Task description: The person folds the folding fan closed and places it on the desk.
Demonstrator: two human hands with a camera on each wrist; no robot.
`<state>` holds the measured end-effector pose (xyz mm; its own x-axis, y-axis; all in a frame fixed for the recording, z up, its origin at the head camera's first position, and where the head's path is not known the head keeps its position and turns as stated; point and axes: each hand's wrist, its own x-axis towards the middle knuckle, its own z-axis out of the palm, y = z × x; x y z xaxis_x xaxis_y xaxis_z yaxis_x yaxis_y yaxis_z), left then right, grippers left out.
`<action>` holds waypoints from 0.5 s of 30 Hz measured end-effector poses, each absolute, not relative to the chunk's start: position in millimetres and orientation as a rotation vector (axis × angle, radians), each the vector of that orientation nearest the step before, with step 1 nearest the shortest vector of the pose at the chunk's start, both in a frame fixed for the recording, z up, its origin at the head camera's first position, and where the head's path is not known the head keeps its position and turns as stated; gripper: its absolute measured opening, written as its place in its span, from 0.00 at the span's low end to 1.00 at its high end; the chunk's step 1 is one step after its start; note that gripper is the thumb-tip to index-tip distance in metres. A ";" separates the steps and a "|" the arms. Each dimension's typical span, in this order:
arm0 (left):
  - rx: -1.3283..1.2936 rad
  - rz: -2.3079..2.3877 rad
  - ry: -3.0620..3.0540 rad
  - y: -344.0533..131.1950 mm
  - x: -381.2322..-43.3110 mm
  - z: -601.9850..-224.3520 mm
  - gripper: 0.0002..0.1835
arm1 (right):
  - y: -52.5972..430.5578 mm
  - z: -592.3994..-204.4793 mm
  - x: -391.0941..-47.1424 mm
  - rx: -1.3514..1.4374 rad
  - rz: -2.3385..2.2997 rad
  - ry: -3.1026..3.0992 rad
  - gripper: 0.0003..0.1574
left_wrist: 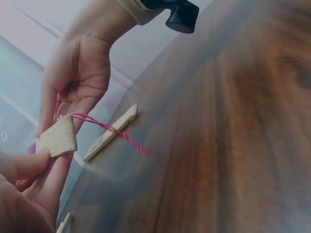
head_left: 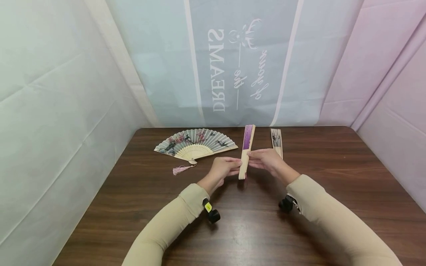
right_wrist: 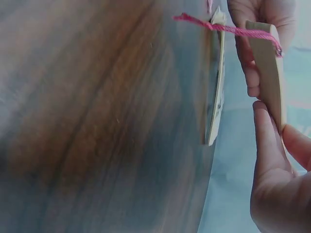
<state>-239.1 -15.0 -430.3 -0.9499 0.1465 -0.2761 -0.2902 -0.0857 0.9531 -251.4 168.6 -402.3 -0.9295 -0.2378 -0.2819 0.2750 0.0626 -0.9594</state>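
A folded hand fan [head_left: 247,151] with pale ribs and a purple leaf is held up over the table between both hands. My left hand [head_left: 223,169] pinches its lower part from the left side. From the other side my right hand [head_left: 267,159] pinches it a little higher. A pinkish-red cord [left_wrist: 109,127] hangs from the fan's pivot end, seen in the left wrist view. In the right wrist view the ribs of the fan [right_wrist: 266,68] lie stacked tightly together, with fingers of both hands along them.
An open grey fan [head_left: 199,142] with a flower print and a pink tassel [head_left: 181,169] lies at the back left of the brown table [head_left: 239,236]. Another folded fan [head_left: 277,139] lies just behind my right hand. A printed curtain [head_left: 246,74] hangs behind the table.
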 end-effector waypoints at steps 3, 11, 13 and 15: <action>-0.190 2.139 1.905 -8.7 -246.2 -432.2 0.12 | 168.4 -403.6 -259.1 0.070 -1.931 2.015 0.30; -0.256 2.189 1.955 5.4 -259.3 -444.5 0.10 | 165.1 -414.0 -278.5 0.183 -1.855 2.151 0.29; -0.278 2.199 1.965 7.9 -262.1 -447.5 0.09 | 163.4 -417.4 -282.6 0.203 -1.798 2.212 0.27; -0.303 2.211 1.978 9.8 -264.8 -449.7 0.09 | 161.4 -419.5 -285.5 0.194 -1.729 2.275 0.25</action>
<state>-264.8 9.8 -449.7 -0.9668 -0.0162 -0.2550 -0.2516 -0.1128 0.9612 -285.5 161.4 -419.5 -0.9527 -0.0602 -0.2978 0.2708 0.2758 -0.9223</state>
